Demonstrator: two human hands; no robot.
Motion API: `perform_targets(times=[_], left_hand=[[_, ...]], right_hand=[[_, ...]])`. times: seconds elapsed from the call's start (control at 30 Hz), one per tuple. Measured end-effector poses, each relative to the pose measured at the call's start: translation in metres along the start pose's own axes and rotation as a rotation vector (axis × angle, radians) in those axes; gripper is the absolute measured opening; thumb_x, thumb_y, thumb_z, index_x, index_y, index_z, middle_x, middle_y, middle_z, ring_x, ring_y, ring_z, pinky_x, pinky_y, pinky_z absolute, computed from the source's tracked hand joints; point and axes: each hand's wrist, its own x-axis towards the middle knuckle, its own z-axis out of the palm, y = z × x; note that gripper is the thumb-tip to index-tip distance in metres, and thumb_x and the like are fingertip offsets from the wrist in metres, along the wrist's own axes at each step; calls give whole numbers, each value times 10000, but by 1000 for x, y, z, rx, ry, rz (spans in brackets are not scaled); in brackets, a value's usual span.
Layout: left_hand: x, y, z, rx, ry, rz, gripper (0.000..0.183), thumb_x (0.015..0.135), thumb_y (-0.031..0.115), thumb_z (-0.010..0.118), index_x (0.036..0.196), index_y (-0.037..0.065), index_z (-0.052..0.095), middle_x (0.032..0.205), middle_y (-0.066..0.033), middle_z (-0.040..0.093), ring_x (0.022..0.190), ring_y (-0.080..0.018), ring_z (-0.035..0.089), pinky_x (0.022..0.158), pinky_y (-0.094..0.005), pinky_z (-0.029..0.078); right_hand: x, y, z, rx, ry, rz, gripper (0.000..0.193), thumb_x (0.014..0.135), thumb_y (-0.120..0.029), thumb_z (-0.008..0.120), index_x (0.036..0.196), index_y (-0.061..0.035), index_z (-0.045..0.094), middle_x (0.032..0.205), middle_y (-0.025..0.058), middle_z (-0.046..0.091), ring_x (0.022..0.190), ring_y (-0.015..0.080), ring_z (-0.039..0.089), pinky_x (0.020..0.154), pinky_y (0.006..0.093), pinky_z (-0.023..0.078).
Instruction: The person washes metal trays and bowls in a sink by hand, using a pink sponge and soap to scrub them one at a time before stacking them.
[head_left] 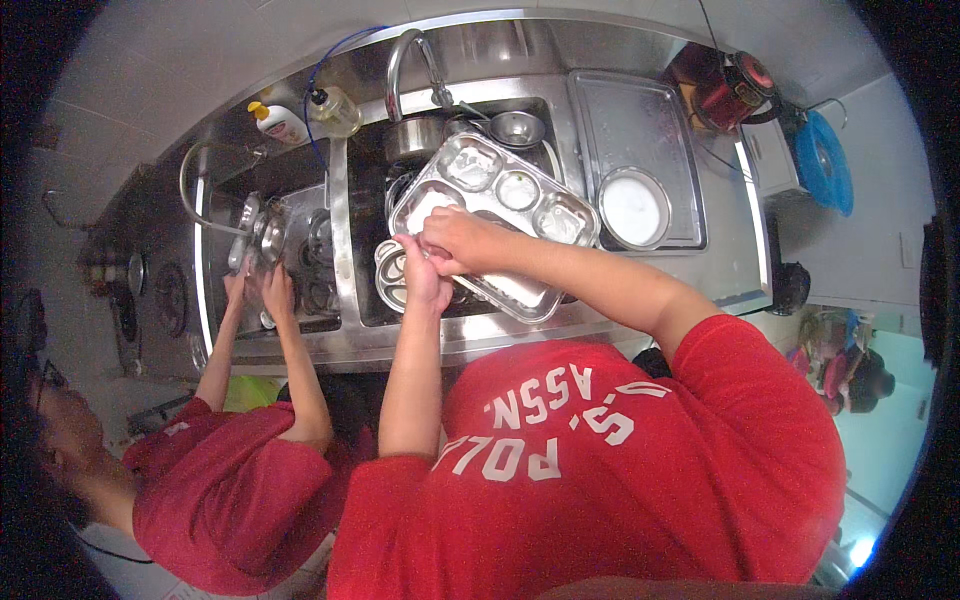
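Observation:
A shiny steel compartment tray (517, 190) lies slanted over the right sink basin, with white suds in its hollows. My left hand (428, 286) is closed at the tray's left edge, its thumb stretched upward. Just above it, my right hand (460, 240) is closed over the tray, the fingers of the two hands meeting. What they hold between them is hidden. Under the tray's left edge, several metal dishes (391, 275) sit in the basin. A steel pot (414, 138) and a metal bowl (518, 129) stand behind the tray.
A co-worker's hands (262, 290) hold metal dishes in the left basin (335, 190). A curved faucet (395, 70) rises behind the basins, beside a soap bottle (335, 112) and a yellow-capped white bottle (280, 122). On the right, a white-filled round container (634, 208) stands on a flat metal tray (640, 110).

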Motion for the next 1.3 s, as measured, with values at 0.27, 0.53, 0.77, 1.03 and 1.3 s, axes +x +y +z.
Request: perform_targets(times=[0.27, 0.53, 0.77, 1.03, 1.3], left_hand=[[1, -5, -11, 50, 40, 46, 725, 962, 678, 240, 1278, 74, 487, 1249, -68, 569, 1176, -215, 545, 997, -403, 440], [-12, -12, 9, 7, 50, -24, 665, 1005, 595, 277, 1291, 32, 487, 1269, -105, 574, 1202, -235, 542, 1016, -401, 434], [-4, 2, -2, 1, -44, 13, 321, 986, 189, 486, 1235, -6, 540, 1210, -122, 598, 1111, -218, 582, 961, -370, 462], [-7, 9, 5, 62, -12, 132, 323, 1012, 326, 487, 1079, 34, 608, 1071, -69, 639, 1008, -203, 616, 911, -372, 484], [-7, 23, 4, 358, 88, 69, 624, 1005, 589, 293, 1077, 31, 563, 988, -67, 595, 891, -174, 607, 830, -371, 509]], right_hand=[[1, 1, 17, -46, 130, 37, 269, 706, -270, 695, 840, -63, 589, 843, 112, 598, 861, 318, 566, 783, 430, 461], [-4, 11, -2, 94, -39, 40, 293, 763, -296, 712, 861, -48, 591, 841, 118, 600, 861, 313, 570, 773, 417, 469], [-18, -2, -17, 31, 254, 83, 516, 797, -305, 726, 1206, -38, 559, 1178, 195, 559, 1135, 373, 525, 960, 452, 437], [-33, -17, -14, -96, 54, 6, 701, 778, -299, 734, 1349, -2, 456, 1382, 239, 457, 1305, 428, 415, 1108, 517, 319], [-14, -13, -29, -33, 9, -124, 630, 663, -130, 740, 1222, 0, 483, 1098, 179, 560, 1052, 375, 543, 908, 453, 451]])
